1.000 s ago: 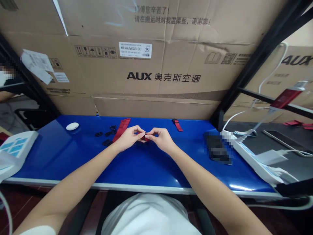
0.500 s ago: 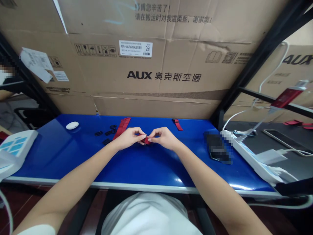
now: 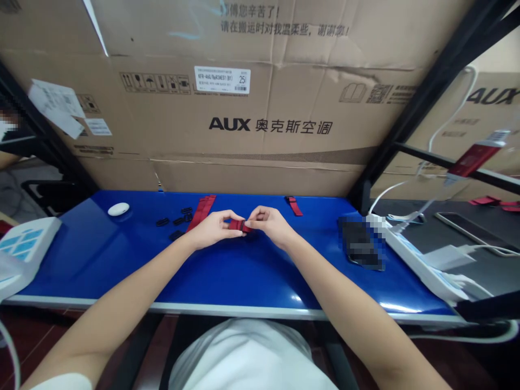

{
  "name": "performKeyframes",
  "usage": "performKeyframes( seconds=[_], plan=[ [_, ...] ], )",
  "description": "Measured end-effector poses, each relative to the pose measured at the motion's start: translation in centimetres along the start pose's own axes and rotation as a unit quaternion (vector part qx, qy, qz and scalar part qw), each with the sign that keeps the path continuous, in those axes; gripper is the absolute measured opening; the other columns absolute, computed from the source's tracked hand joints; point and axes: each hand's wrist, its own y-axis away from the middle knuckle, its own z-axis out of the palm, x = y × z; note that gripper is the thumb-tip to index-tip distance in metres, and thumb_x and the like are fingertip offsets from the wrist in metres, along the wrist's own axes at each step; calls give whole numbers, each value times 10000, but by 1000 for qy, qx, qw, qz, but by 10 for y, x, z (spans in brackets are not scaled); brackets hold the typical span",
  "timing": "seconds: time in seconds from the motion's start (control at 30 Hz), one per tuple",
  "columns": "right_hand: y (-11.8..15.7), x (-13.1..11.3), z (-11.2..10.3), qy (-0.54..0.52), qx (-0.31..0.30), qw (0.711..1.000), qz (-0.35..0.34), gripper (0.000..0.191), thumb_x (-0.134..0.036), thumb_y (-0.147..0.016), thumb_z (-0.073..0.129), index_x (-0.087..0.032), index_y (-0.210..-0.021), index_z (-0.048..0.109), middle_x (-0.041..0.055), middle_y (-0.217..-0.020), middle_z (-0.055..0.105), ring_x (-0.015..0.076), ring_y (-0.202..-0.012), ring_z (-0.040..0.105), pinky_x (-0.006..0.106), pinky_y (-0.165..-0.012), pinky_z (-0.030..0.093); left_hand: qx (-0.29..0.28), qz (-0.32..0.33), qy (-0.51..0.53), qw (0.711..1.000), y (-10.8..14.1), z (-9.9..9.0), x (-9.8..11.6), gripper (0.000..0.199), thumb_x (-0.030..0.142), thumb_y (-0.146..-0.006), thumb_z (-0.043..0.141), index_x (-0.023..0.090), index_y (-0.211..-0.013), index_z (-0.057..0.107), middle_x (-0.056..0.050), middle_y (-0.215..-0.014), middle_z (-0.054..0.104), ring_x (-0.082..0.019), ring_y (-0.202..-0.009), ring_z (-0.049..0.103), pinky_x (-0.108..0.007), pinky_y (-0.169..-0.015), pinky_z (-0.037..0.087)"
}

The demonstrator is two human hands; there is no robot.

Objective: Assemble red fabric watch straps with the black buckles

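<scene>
Both hands meet above the middle of the blue table [image 3: 244, 276]. A short red strap with a black buckle [image 3: 240, 225] is pinched between them. My left hand [image 3: 215, 228] grips its left part between thumb and fingers. My right hand [image 3: 268, 223] pinches the right end by the buckle. Left of my left hand lie several red straps [image 3: 202, 211], partly hidden behind it, with several loose black buckles [image 3: 179, 221] beside them. Another red strap with a black buckle [image 3: 294, 206] rests farther back, to the right.
A large cardboard box [image 3: 227, 146] stands behind the table. A white oval object [image 3: 118, 209] and a white device [image 3: 30, 249] are at the left. On the right are a dark phone-like object [image 3: 361, 244], a white power strip [image 3: 422, 265] and a black frame post [image 3: 402, 119].
The red strap between my hands now shows more of its length, with the buckle in view. My right hand has turned slightly, and the view has shifted a little.
</scene>
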Motion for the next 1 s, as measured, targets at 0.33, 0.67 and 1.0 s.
performKeyframes(
  seconds=[0.33, 0.67, 1.0],
  plan=[
    [1, 7, 5, -49, -18, 998, 26, 296, -245, -549, 813, -175, -738, 597, -24, -676, 636, 119, -636, 589, 272, -678, 448, 34, 32, -50, 998, -3, 3, -6, 463, 297, -658, 837, 144, -1044, 633, -92, -986, 717, -239, -902, 706, -392, -851, 553],
    [2, 2, -3, 38, -35, 997, -51, 359, -311, -650, 778, -202, -955, 621, 14, -920, 650, 151, -789, 604, 306, -746, 480, 109, 100, -91, 985, -1, 5, 1, 458, 354, -639, 841, 147, -1004, 659, -85, -993, 709, -220, -875, 695, -393, -826, 567],
    [10, -4, 3, 233, -32, 945, -226, 314, -238, -741, 714, -196, -1051, 678, 58, -1039, 683, 205, -962, 637, 353, -898, 485, 109, 123, -89, 982, 1, 6, 3, 404, 347, -606, 861, 149, -856, 614, -50, -900, 696, -201, -858, 682, -357, -803, 559]
  ],
)
